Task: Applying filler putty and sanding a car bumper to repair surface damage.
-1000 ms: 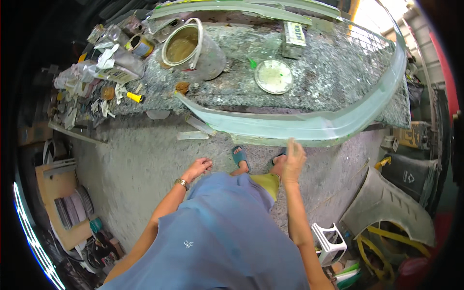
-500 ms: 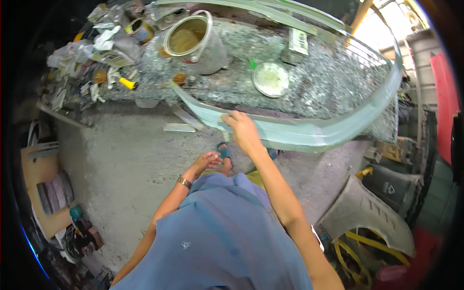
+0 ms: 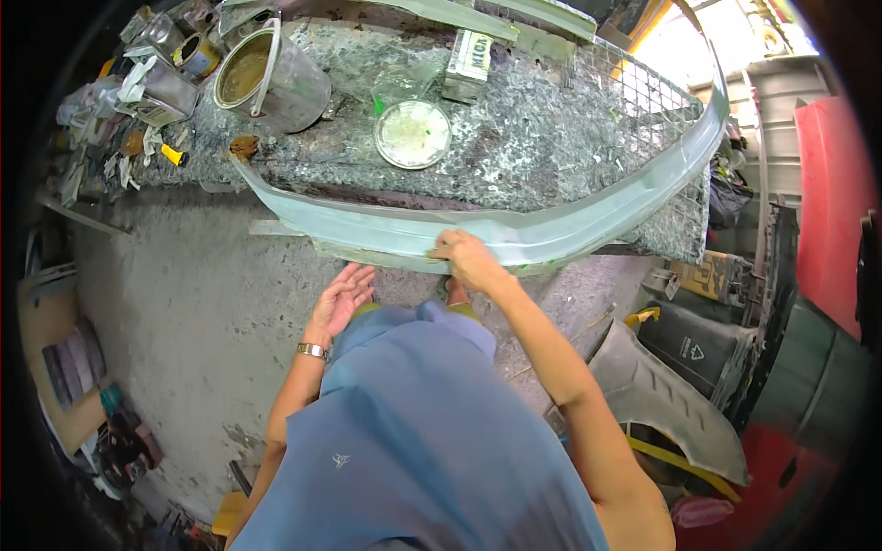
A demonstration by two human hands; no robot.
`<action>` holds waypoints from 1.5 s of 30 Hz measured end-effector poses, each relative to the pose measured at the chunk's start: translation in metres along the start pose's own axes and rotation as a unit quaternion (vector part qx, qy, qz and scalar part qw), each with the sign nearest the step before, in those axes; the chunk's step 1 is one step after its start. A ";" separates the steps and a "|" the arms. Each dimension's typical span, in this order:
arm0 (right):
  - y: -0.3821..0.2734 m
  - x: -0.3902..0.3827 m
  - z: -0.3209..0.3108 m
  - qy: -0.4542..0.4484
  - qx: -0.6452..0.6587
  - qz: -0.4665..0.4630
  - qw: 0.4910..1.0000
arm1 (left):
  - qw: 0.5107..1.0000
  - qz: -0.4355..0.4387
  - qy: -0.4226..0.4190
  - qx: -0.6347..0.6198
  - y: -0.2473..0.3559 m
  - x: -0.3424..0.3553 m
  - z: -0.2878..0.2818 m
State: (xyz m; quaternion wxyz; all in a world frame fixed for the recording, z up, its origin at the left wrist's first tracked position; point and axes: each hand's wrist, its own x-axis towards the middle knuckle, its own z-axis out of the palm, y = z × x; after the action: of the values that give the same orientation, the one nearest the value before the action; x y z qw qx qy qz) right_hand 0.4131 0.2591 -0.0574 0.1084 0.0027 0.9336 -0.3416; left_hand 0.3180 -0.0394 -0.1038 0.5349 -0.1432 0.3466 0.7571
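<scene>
My right hand (image 3: 467, 257) lies flat, fingers together, on the long pale-green curved bumper (image 3: 551, 234) running left-right; my left hand (image 3: 342, 298) hangs open below it

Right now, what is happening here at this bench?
A person stands at a cluttered workbench and presses the right hand flat on a long, curved, pale green car body panel lying along the bench's front edge. The left hand hangs open below the panel, holding nothing. On the bench behind the panel are an open metal can and a round lid. Grey car parts lie on the floor to the right.
</scene>
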 end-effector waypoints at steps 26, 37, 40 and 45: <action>0.215 -0.200 -0.156 0.178 -0.078 0.173 0.966 | 0.974 0.093 0.206 -0.008 -0.082 0.031 0.057; 0.078 -0.146 0.037 0.347 -0.007 0.197 0.917 | 0.991 -0.004 0.127 -0.035 -0.099 0.056 0.114; 0.065 -0.147 0.031 0.315 0.042 0.184 0.930 | 0.992 -0.013 0.115 -0.047 -0.096 0.053 0.107; 0.100 -0.164 0.032 0.373 0.027 0.279 0.884 | 0.993 -0.020 0.111 -0.037 -0.093 0.050 0.114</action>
State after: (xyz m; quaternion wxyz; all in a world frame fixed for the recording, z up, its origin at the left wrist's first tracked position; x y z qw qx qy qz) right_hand 0.5871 0.3268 -0.1112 -0.1572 0.3932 0.8563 -0.2958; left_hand 0.4006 0.0906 -0.0852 0.5024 -0.2531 0.3732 0.7377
